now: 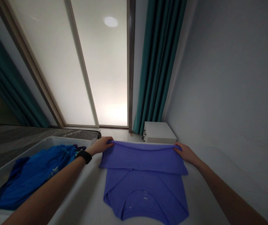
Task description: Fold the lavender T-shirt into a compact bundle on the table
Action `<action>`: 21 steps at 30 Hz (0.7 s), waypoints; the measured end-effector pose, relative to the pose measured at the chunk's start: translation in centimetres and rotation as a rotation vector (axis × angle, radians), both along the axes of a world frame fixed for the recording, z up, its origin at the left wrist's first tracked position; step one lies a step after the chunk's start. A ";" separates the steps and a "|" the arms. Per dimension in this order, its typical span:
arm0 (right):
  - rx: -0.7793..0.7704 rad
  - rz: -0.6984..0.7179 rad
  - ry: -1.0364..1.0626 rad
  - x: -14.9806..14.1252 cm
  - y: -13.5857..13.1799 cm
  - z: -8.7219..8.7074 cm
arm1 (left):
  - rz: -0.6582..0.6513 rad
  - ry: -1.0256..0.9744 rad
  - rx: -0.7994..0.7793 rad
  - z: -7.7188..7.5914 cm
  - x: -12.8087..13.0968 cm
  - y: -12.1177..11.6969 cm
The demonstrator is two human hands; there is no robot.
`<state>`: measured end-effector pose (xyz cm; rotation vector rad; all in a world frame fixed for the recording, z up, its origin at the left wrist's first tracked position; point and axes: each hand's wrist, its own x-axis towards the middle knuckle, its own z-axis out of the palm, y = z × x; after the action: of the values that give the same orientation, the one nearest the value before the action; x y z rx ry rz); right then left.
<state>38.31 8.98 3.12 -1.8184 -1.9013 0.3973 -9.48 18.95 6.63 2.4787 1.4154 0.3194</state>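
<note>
A purple T-shirt (145, 178) lies flat on a white surface (89, 200) in front of me, its collar toward me and its far part folded back over itself. My left hand (102, 145) grips the folded edge at its far left corner, fingers closed on the cloth. A black watch sits on that wrist. My right hand (185, 153) pinches the same folded edge at its far right corner. Both arms reach forward on either side of the shirt.
A white bin (54, 141) at the left holds blue clothing (33, 175). Beyond the shirt stands a small white box (158, 132) by a teal curtain (159, 62). A frosted sliding door (89, 68) fills the back; a plain wall runs along the right.
</note>
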 end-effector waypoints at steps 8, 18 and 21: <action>0.064 -0.014 0.022 -0.3 -1.4 2.6 | -0.020 -0.050 0.072 2.8 -1.0 -1.6; 0.134 -0.027 0.048 -1.7 -11.8 4.1 | -0.080 -0.103 0.226 4.0 -3.5 -11.5; 0.181 -0.014 0.071 -2.2 -16.1 1.0 | -0.088 -0.095 0.310 2.1 -4.6 -16.1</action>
<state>36.13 -7.14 4.14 -1.6769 -1.8129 0.2715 -14.12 2.87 8.75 2.7150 1.2983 0.6747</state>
